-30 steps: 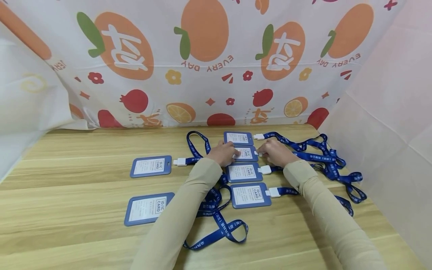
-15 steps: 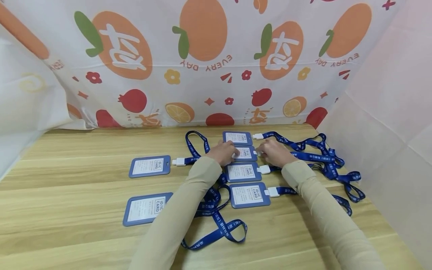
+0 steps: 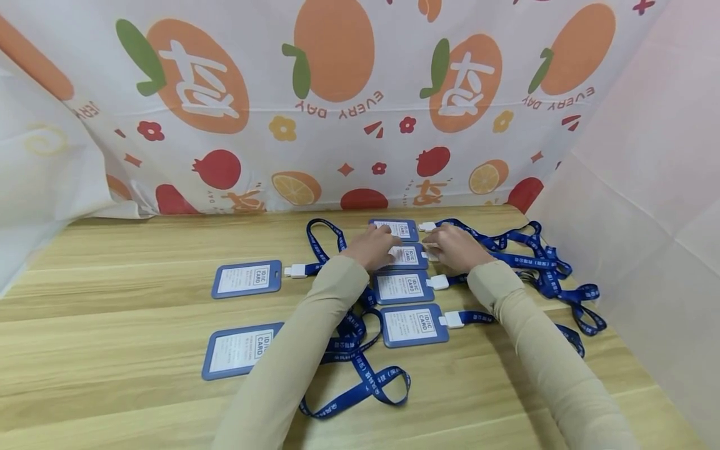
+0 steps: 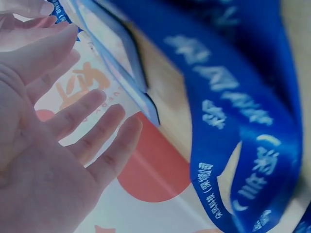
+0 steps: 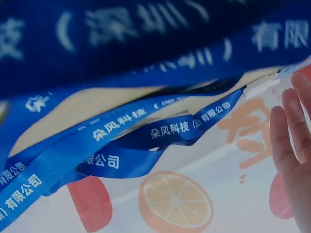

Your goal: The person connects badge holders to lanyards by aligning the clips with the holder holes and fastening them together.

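Note:
My left hand is over the left part of the second blue ID card holder from the back. In the left wrist view that hand's fingers are spread and fairly straight. My right hand is at the right end of this holder, fingertips close over its white lanyard clip. The right wrist view shows straight fingers; its thumb is out of sight there. Three more holders line up with it: one behind, one in front, and the nearest.
Blue lanyards lie tangled at the right, and another heap is under and beside my left forearm. Two holders, one farther back and one nearer, lie at the left. A fruit-print curtain hangs behind the wooden table.
Both hands have shifted slightly back, and their fingers have risen a little from the second holder and its clip. The holders keep their arrangement; the head view has drifted slightly.

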Available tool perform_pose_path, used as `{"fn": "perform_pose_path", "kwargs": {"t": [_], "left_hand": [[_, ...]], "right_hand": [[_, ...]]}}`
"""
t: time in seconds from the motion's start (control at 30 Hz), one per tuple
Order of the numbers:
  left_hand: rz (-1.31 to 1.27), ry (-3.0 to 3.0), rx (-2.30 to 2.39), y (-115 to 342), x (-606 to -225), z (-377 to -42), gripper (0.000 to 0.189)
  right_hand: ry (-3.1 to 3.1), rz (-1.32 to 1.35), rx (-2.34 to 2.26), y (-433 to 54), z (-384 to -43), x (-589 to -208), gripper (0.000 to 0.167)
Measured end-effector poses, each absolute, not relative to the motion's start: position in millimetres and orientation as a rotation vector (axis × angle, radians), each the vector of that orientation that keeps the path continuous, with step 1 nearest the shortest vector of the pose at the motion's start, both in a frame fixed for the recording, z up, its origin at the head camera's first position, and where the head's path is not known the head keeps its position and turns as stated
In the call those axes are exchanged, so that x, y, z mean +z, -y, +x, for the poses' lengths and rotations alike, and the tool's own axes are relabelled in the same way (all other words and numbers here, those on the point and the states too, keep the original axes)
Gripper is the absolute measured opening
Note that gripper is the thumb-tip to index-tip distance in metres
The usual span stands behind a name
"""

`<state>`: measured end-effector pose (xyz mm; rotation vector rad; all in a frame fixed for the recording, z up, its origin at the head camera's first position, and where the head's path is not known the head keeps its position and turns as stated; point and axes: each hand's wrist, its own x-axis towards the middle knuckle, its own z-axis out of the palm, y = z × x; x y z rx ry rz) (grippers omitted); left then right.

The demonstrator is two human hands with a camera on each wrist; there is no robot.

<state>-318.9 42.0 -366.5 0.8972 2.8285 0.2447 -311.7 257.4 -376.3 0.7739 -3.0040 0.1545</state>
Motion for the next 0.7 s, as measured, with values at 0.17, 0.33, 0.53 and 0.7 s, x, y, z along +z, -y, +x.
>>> {"fn": "perform_pose_path", "kwargs": {"t": [0.17,0.33,0.53,0.7], "left_hand": [[0.869,-2.846,0.255,-41.7,-363.7,-326.1,0.040],[0.772,-2.877,0.265,-36.3,-362.1,-338.4,0.039],[0.722,-2.912,0.304,-30.8,-362.9,-350.7,0.036],[0.736,-2.905,0.295,-32.5,-367.2,-353.8,0.035]], "right_hand": [[3.006,0.742,0.160,-260.0,-317.3,-375.5,0.024],[2.998,0.718,0.214,-265.3,-328.4,-377.2,0.022],[3.029,0.619,0.323,-267.5,-336.6,-372.6,0.023],[3.070,0.566,0.335,-265.3,-341.0,-371.8,0.024]]}}
